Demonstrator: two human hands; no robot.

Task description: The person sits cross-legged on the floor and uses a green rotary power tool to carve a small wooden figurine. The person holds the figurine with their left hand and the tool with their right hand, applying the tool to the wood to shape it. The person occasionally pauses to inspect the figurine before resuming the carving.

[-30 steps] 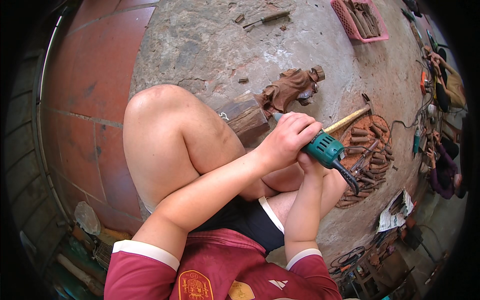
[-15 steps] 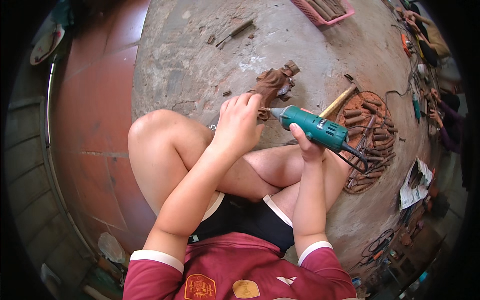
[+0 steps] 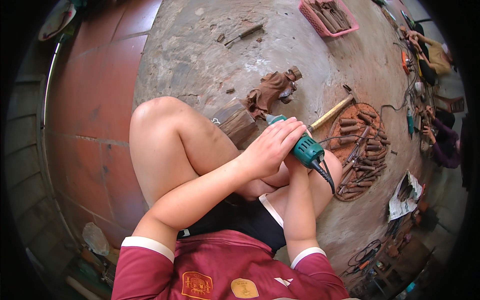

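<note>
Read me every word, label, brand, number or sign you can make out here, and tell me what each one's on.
None reads clearly enough to quote.
Dark wooden block: white mark, too small to read.
Maroon shirt: two emblems, any lettering too small.
Green power tool: no lettering I can make out.
Pale crumpled sheet: any print too blurred.

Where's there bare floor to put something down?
Bare: grey concrete between the pink plastic basket and yellow-handled hammer; red floor tiles left of the bent left knee. Crowded: the round patch of brown-handled tools, and around the green corded power tool under the left hand.
</note>
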